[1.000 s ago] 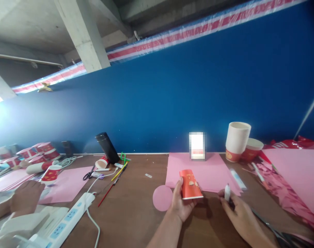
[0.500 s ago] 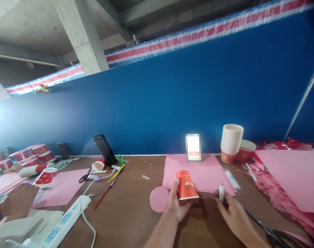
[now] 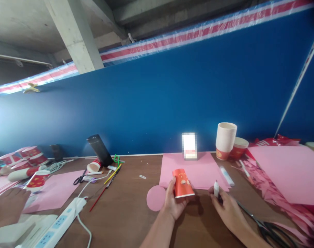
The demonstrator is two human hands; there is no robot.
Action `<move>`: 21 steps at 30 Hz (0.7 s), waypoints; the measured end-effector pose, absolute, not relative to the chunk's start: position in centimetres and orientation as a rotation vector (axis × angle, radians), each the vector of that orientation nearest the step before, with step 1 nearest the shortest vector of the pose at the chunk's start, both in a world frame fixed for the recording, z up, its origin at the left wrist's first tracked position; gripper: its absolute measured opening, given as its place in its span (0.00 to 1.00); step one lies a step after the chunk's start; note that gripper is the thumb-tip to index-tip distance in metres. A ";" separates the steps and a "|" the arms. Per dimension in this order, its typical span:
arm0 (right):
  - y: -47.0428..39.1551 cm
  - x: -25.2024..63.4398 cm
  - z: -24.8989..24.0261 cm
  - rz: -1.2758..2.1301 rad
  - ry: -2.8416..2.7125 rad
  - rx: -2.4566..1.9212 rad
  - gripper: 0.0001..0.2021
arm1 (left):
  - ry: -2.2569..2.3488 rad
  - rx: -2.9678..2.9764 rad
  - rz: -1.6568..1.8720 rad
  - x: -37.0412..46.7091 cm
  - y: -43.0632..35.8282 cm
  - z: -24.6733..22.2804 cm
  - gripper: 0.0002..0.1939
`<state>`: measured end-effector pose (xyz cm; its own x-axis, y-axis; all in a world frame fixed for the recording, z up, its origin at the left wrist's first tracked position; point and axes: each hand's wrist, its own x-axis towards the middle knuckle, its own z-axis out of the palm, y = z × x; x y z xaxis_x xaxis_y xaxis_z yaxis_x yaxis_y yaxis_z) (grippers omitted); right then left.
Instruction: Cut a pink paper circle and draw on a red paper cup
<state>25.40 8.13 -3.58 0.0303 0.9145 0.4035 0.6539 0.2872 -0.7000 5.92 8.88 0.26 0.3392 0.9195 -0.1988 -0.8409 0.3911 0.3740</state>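
My left hand (image 3: 173,203) is closed round a red paper cup (image 3: 183,184) with a small printed pattern, its white rim toward me. The side facing me looks unbroken. A white marker-like pen (image 3: 216,189) stands upright in the closed fingers of my right hand (image 3: 228,209), its narrow tip pointing up. To the left of the cup lies a round pink paper disc (image 3: 155,198), partly behind my left hand. Sheets of pink paper (image 3: 200,165) lie behind the cup. Black-handled scissors (image 3: 268,229) rest beside my right forearm, and a glue-stick-like white tube (image 3: 227,176) lies beyond that hand.
A stack of paper cups (image 3: 225,141) stands at the back right, near pink paper scraps (image 3: 268,187). At left are a power strip (image 3: 60,222), a black bottle (image 3: 100,150) and another person's hand (image 3: 11,203). A blue partition (image 3: 146,103) closes the back.
The whole view has shifted slightly, with things sitting a little further left. Both hands keep their hold on the cup and the pen, in nearly the same pose.
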 end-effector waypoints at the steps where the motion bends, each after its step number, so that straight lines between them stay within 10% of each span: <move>1: 8.1 25.4 -3.5 0.382 -1.698 -1.441 0.12 | 0.405 0.225 1.157 5.9 8.9 0.4 0.25; 21: 8.2 25.4 -3.6 0.378 -1.702 -1.410 0.12 | 0.381 0.206 1.178 6.0 9.0 -0.2 0.28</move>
